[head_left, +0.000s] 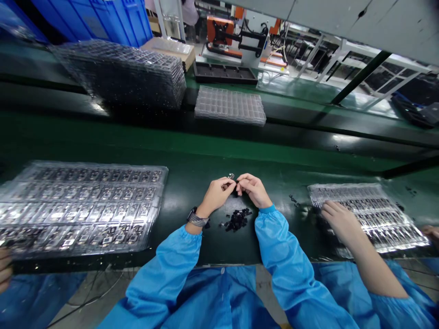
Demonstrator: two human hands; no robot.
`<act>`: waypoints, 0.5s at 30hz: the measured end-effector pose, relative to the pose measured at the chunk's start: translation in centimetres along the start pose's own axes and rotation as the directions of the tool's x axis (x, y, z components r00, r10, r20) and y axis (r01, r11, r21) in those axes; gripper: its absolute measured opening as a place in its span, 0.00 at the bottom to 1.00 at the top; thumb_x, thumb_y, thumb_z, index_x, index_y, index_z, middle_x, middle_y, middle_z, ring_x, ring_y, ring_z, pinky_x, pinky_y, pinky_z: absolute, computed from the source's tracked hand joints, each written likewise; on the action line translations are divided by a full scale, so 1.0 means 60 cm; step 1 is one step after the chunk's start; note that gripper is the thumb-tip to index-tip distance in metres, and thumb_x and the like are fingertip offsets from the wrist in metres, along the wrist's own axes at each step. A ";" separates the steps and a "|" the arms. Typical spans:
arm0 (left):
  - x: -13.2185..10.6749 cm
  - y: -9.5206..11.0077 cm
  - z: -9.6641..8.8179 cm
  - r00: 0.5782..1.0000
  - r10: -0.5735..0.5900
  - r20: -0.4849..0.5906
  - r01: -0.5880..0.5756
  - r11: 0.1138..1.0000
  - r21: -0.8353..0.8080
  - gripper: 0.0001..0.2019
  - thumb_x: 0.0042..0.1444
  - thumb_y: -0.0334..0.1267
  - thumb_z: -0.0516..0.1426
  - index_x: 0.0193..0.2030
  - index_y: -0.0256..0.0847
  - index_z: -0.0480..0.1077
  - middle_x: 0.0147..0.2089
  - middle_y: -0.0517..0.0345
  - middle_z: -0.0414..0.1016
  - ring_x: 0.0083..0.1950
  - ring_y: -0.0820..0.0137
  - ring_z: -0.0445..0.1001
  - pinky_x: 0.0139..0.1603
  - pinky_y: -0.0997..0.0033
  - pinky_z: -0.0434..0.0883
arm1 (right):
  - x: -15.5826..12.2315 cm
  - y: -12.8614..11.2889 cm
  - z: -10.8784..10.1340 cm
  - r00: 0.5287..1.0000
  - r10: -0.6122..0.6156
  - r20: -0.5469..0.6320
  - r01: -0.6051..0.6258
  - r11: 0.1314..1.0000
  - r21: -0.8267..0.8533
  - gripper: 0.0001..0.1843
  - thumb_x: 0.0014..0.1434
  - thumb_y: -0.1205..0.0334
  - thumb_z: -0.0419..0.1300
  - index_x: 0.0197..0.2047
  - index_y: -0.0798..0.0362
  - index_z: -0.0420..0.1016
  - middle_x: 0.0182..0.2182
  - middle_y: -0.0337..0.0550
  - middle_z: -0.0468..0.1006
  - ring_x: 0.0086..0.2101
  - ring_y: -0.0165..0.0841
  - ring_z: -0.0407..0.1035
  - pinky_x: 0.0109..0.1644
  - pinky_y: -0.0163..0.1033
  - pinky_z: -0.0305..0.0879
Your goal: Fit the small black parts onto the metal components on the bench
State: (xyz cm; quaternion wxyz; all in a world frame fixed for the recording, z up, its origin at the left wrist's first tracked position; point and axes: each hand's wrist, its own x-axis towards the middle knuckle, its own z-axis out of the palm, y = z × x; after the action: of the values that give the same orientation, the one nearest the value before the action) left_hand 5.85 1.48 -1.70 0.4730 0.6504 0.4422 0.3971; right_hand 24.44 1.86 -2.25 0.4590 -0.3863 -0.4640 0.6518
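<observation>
My left hand [216,194] and my right hand [252,188] meet over the dark green belt [192,151], fingers pinched together around a small metallic part [231,176] held between them. Just below them lies a small heap of black pieces [237,219]. A watch with a woven band sits on my left wrist [196,218]. Both arms wear blue sleeves.
A clear tray of small components [82,205] lies to my left. Another such tray [370,214] lies to the right, with a co-worker's hand [339,219] resting on it. Stacked clear trays [126,73] and one flat tray [229,105] sit beyond the belt.
</observation>
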 end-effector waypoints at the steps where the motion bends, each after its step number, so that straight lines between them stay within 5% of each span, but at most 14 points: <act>1: 0.001 -0.001 0.000 1.000 -0.007 -0.010 0.007 1.000 -0.006 0.13 0.63 0.43 0.56 0.36 0.38 0.78 0.35 0.55 0.78 0.30 0.71 0.71 0.34 0.73 0.67 | 0.001 0.001 0.000 1.000 -0.016 -0.021 0.015 1.000 -0.023 0.17 0.56 0.51 0.71 0.41 0.52 0.75 0.27 0.39 0.80 0.24 0.31 0.71 0.31 0.36 0.67; 8: 0.002 -0.011 0.002 0.999 -0.032 -0.041 0.032 0.999 0.005 0.12 0.63 0.43 0.57 0.36 0.38 0.78 0.34 0.55 0.78 0.30 0.70 0.71 0.34 0.72 0.67 | 0.000 0.004 0.008 0.989 -0.101 -0.107 0.085 0.985 -0.150 0.17 0.55 0.52 0.72 0.42 0.51 0.76 0.27 0.38 0.79 0.25 0.30 0.70 0.31 0.36 0.68; 15: -0.001 -0.010 0.001 0.996 0.082 -0.039 -0.072 0.977 0.201 0.13 0.66 0.40 0.54 0.37 0.39 0.78 0.35 0.55 0.77 0.32 0.70 0.70 0.36 0.71 0.65 | 0.002 0.007 0.006 0.988 -0.107 -0.111 0.082 0.974 -0.209 0.17 0.55 0.50 0.73 0.40 0.53 0.77 0.28 0.40 0.79 0.26 0.30 0.71 0.32 0.37 0.70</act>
State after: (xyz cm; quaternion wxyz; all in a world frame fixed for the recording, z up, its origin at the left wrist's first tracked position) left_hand 5.75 1.52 -2.27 0.3791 0.7018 0.4652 0.3837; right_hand 23.96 1.82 -2.57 0.4748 -0.4476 -0.5177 0.5533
